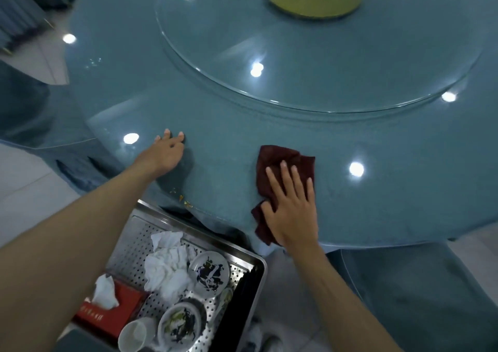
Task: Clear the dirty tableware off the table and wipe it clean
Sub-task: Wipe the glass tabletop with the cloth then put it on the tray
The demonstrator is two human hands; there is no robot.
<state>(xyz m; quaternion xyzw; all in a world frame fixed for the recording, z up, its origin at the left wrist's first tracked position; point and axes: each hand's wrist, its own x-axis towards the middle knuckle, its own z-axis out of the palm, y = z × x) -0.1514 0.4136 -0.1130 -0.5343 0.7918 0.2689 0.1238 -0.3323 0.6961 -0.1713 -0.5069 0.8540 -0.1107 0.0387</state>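
Bare forearms, left hand (165,154), right hand (292,208)

The scene is lit dimly from above, and a cool bluish cast is laid over everything. Round white glare spots are mirrored in the glossy table (221,125): one just left of the fingertips of the left hand (164,155), one right of the fingers of the right hand (292,203), more beyond them. A soft shadow is thrown beside the left hand. Lines are bowed toward the edges, and the far left corner is blurred.
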